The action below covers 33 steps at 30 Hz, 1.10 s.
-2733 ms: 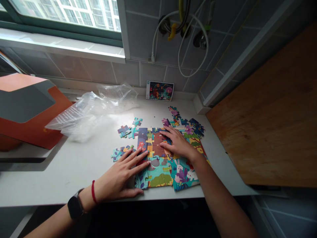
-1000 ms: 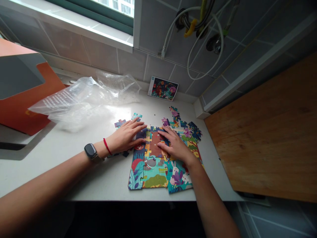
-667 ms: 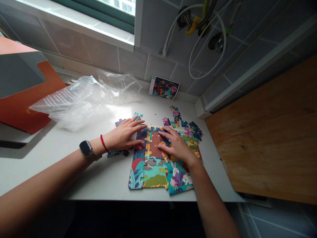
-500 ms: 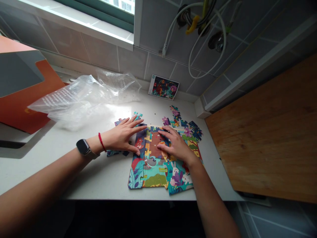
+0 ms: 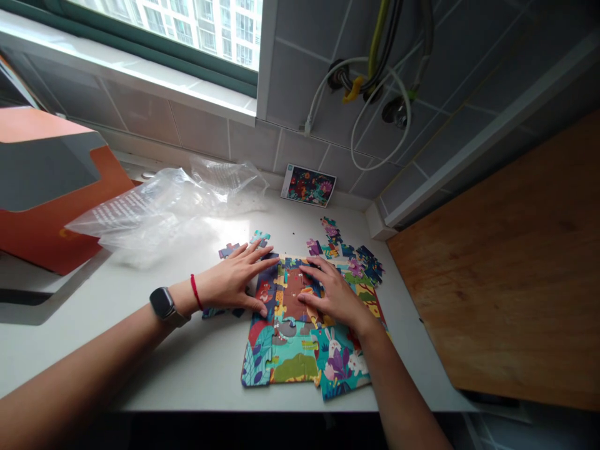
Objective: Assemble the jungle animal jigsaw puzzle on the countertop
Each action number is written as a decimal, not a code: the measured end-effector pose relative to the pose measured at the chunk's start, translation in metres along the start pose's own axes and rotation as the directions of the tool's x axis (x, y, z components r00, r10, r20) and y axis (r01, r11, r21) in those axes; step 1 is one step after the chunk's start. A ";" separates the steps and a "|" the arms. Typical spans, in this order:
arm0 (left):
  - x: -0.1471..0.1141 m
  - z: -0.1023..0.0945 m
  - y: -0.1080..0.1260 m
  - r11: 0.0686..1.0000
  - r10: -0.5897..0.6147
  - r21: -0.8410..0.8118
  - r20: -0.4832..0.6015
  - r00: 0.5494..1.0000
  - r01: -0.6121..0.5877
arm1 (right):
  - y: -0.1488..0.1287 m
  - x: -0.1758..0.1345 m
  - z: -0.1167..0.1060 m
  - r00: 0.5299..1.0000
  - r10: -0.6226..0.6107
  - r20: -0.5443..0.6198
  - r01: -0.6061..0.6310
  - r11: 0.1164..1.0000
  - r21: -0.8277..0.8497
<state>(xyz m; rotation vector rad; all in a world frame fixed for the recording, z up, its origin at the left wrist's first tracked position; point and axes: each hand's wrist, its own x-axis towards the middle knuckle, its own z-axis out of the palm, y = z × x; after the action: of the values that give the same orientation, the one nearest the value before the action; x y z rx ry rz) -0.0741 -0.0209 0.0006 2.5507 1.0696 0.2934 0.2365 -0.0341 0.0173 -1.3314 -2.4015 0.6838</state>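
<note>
A colourful jigsaw puzzle (image 5: 295, 365), partly joined, lies on the white counter (image 5: 197, 369) in front of me. My left hand (image 5: 234, 278) rests over its left edge, fingers spread, thumb on the puzzle. My right hand (image 5: 330, 290) lies on the middle of the puzzle with its fingers apart. A joined section with white rabbits (image 5: 340, 362) sits slightly askew at the lower right, partly under my right forearm. Loose puzzle pieces (image 5: 370, 265) are heaped at the upper right, and others (image 5: 229, 250) lie beyond and beneath my left hand.
A picture card (image 5: 308, 185) leans against the tiled wall. Crumpled clear plastic bags (image 5: 173, 200) and an orange-and-grey box (image 5: 56, 181) stand at the left. A wooden board (image 5: 506, 269) borders the counter on the right. White cable (image 5: 356, 137) hangs from the wall.
The whole view has tilted upward, so the scene sits lower and more window shows. Both hands stay nearly in place on the puzzle.
</note>
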 end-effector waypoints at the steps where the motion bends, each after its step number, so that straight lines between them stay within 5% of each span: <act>1: 0.000 0.001 0.000 1.000 0.005 0.002 -0.002 1.000 -0.005 | 0.000 0.000 0.000 1.000 0.005 0.001 -0.005 1.000 -0.001; 26: 0.002 0.003 -0.003 0.999 0.019 -0.043 -0.081 0.997 -0.023 | 0.000 0.000 0.001 1.000 0.004 0.008 -0.003 1.000 -0.015; 29: 0.001 -0.007 0.009 0.993 0.060 -0.090 -0.125 0.990 -0.072 | 0.002 0.000 0.002 1.000 -0.011 -0.008 0.011 1.000 -0.020; 33: -0.004 -0.028 0.052 0.938 0.252 -0.187 -0.206 0.946 -0.291 | 0.006 0.001 0.004 0.999 -0.029 -0.038 0.029 1.000 0.000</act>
<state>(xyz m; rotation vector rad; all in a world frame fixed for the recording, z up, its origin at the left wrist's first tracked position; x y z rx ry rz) -0.0525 -0.0512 0.0469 2.5054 0.6916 0.6851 0.2379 -0.0315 0.0112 -1.2953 -2.3850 0.6456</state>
